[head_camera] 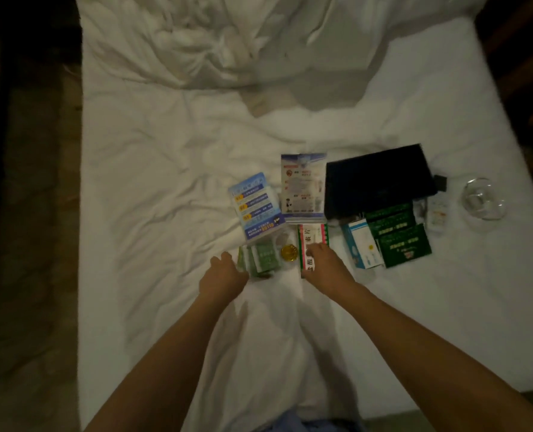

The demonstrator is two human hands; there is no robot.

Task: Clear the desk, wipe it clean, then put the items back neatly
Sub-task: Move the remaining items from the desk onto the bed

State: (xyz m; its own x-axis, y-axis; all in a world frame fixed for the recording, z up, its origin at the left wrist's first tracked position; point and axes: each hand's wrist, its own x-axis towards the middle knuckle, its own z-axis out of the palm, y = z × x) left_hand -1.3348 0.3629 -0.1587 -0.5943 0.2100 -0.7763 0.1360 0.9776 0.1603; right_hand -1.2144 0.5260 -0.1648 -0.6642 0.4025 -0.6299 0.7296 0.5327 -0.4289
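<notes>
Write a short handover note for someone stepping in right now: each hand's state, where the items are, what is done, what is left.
Left hand: touching the green packets; grip unclear through blur.
Right hand: resting on the red-and-white box; grip unclear.
Items lie on the white bed: two blue leaflets, black case, dark green boxes, gold lid, glass dish.
Done: items appear moved off the desk.
Left: desk not in view; wiping and returning items cannot be confirmed.

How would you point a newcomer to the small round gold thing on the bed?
Start at the white bed and find the cluster of items near its front edge. Between the left hand and right hand lies the small gold disc. It is the only round, yellow piece among flat rectangular boxes and leaflets.
</notes>
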